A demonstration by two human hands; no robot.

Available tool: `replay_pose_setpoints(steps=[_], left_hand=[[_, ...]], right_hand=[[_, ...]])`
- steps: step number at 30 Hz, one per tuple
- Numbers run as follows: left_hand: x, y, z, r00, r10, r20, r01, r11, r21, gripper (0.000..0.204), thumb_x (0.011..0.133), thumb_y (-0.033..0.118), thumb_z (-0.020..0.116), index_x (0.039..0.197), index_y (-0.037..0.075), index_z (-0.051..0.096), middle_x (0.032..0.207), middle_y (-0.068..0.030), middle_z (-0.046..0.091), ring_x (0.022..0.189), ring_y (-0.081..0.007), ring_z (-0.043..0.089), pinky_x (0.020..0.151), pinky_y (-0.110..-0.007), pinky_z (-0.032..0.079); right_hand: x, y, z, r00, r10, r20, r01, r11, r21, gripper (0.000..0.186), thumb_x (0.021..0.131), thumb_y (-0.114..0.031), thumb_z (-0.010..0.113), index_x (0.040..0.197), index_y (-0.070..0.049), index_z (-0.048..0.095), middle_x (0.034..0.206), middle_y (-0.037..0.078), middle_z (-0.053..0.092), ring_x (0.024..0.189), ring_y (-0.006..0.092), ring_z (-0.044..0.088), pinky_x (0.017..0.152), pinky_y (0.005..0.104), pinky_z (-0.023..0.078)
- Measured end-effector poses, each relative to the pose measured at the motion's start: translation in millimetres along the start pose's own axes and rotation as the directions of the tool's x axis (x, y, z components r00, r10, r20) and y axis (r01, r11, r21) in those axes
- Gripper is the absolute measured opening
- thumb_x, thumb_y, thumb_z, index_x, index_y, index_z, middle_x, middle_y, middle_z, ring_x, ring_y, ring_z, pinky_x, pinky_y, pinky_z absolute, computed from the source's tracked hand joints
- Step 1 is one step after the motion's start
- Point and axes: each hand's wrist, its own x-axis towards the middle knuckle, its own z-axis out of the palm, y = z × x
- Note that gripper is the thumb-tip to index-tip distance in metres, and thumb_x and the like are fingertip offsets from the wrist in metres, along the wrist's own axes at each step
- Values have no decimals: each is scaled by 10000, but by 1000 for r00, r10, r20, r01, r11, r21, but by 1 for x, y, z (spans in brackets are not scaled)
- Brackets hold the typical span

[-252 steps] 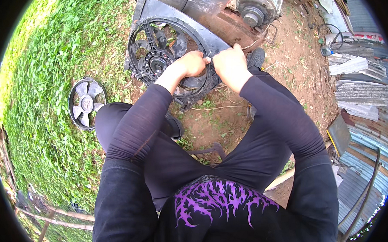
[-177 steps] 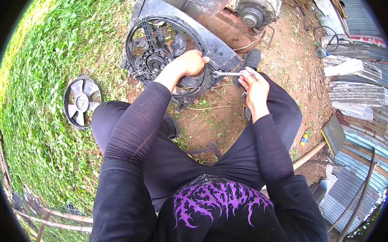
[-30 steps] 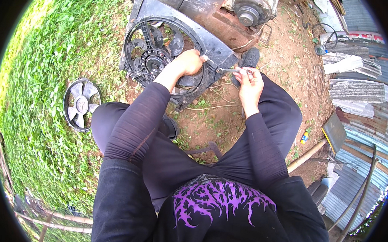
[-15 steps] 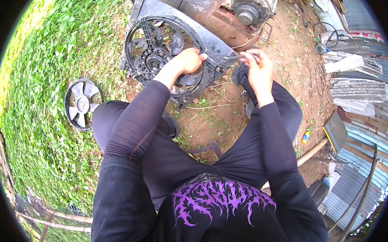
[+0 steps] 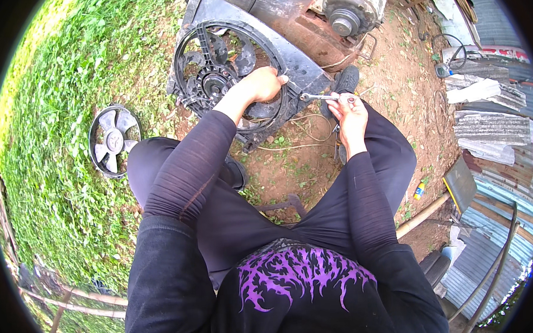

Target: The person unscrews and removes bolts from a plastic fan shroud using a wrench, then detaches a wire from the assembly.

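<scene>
A black plastic radiator fan shroud (image 5: 311, 74) with a round opening and dark fan blades stands tilted in front of me. My left hand (image 5: 262, 85) is closed over the ring on the right side of the opening, its thumb pointing right. My right hand (image 5: 349, 118) grips a silver wrench (image 5: 322, 97) between thumb and fingers, beside my right knee. The head of the wrench is at the shroud's lower right corner; whether it sits on a bolt there is too small to tell.
A loose grey fan in a black ring (image 5: 115, 141) lies on grass at the left. Behind the shroud is a rusty tank (image 5: 284, 17) with a motor and pulley (image 5: 344, 21). Thin cable (image 5: 301, 142) lies on the dirt. Corrugated sheets (image 5: 485, 124) and a long-handled tool (image 5: 426, 214) are at the right.
My right hand has moved toward me and slightly left, swinging the wrench handle nearer my body. My left hand keeps its place on the shroud.
</scene>
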Motion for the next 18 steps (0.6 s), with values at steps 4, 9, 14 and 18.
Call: replay_pose_setpoints(steps=[4, 9, 14, 18], left_hand=[[-1, 0, 0, 1000, 0, 13, 0, 1000, 2, 545, 1035, 432, 514, 1143, -85, 650, 1219, -308, 643, 1220, -425, 588, 1029, -465, 448], [-4, -1, 1, 1000, 1, -17, -1, 1000, -10, 544, 1035, 424, 517, 1160, -90, 643, 1226, -311, 640, 1230, -423, 585, 1035, -466, 444], [-7, 3, -2, 1000, -12, 16, 12, 1000, -11, 541, 1036, 420, 517, 1168, -90, 641, 1223, -308, 644, 1229, -424, 586, 1036, -464, 444], [-5, 0, -1, 1000, -15, 9, 16, 999, -33, 532, 1036, 421, 518, 1158, -81, 646, 1210, -309, 647, 1217, -426, 593, 1028, -464, 447]], right_hand=[[-1, -7, 6, 997, -38, 63, 45, 992, -120, 156, 1021, -122, 621, 1110, 6, 618, 1125, 188, 724, 916, 219, 741, 803, 306, 605], [6, -27, 19, 990, -37, 139, 61, 983, -171, 152, 1009, -82, 625, 1096, 39, 654, 1052, 166, 736, 880, 203, 734, 809, 302, 603], [16, -34, 19, 986, 6, 166, 29, 979, -204, 176, 1017, -111, 621, 1095, 42, 661, 1063, 162, 734, 899, 205, 734, 832, 319, 605], [8, -23, 5, 992, 10, 124, 9, 988, -156, 183, 1025, -119, 611, 1114, 36, 649, 1085, 157, 727, 937, 214, 734, 846, 330, 606]])
